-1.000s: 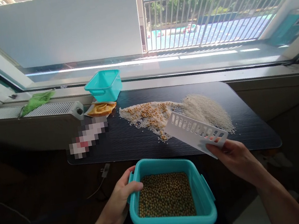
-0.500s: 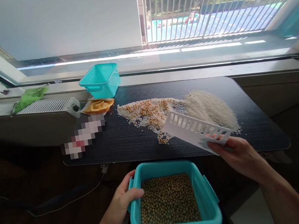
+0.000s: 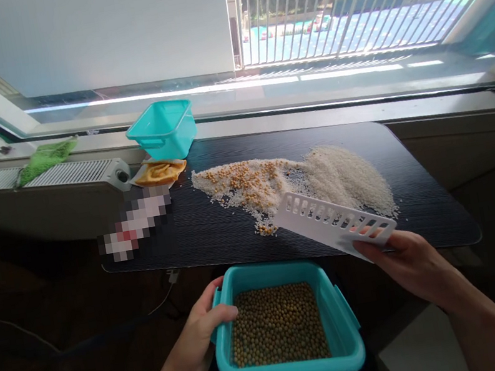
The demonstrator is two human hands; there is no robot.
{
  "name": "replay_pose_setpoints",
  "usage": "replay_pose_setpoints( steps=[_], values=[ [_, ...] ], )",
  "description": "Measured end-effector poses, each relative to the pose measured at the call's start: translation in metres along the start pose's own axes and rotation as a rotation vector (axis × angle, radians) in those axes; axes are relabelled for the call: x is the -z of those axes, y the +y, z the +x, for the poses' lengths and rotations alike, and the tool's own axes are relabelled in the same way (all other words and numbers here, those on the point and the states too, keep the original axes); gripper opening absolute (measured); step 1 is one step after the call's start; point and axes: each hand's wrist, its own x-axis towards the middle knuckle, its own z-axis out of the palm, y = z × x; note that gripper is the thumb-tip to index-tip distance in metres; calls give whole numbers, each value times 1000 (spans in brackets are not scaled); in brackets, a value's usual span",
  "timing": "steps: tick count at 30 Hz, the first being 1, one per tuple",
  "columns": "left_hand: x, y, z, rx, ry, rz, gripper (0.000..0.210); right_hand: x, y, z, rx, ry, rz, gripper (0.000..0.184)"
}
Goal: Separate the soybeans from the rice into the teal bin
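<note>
My left hand [image 3: 204, 325] grips the left rim and handle of a teal plastic basket [image 3: 293, 369], thumb over the edge. Inside lie many round soybeans [image 3: 278, 326]. The basket is below the table's front edge. My right hand [image 3: 412, 259] pinches the right end of a thin white plastic strip with a row of slots [image 3: 325, 223], tilted above the front of the table. Beyond it spreads a heap of white rice grains [image 3: 346, 178]. To the left, yellow soybeans [image 3: 246, 176] lie mixed over the rice, with a small cluster near the strip's left end.
An empty teal basket [image 3: 165, 133] stands at the back left of the dark table [image 3: 420, 194]. By it are an orange-yellow packet [image 3: 160, 172] and a blurred-out item [image 3: 135, 223]. A radiator [image 3: 79, 175] with a green cloth [image 3: 48, 160] is at left; a window runs behind.
My right hand and the slotted strip have shifted slightly right and down, away from the mixed grains. My left hand still holds the basket, nearly unmoved.
</note>
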Motion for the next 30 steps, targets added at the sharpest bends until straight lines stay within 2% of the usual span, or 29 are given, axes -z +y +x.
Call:
replay_pose_setpoints(
  steps=[7, 14, 22, 30],
  values=[
    [-2, 2, 0, -8, 2, 11, 72, -1, 2, -6, -23, -39, 33, 36],
    [-1, 1, 0, -17, 7, 12, 72, -2, -7, 4, 12, -75, 10, 33],
    [-1, 1, 0, -13, 10, 12, 71, 1, -6, -4, -22, -93, 68, 33],
    [5, 4, 5, -53, 54, 5, 54, -9, -12, 6, 73, -151, 37, 28]
  ],
)
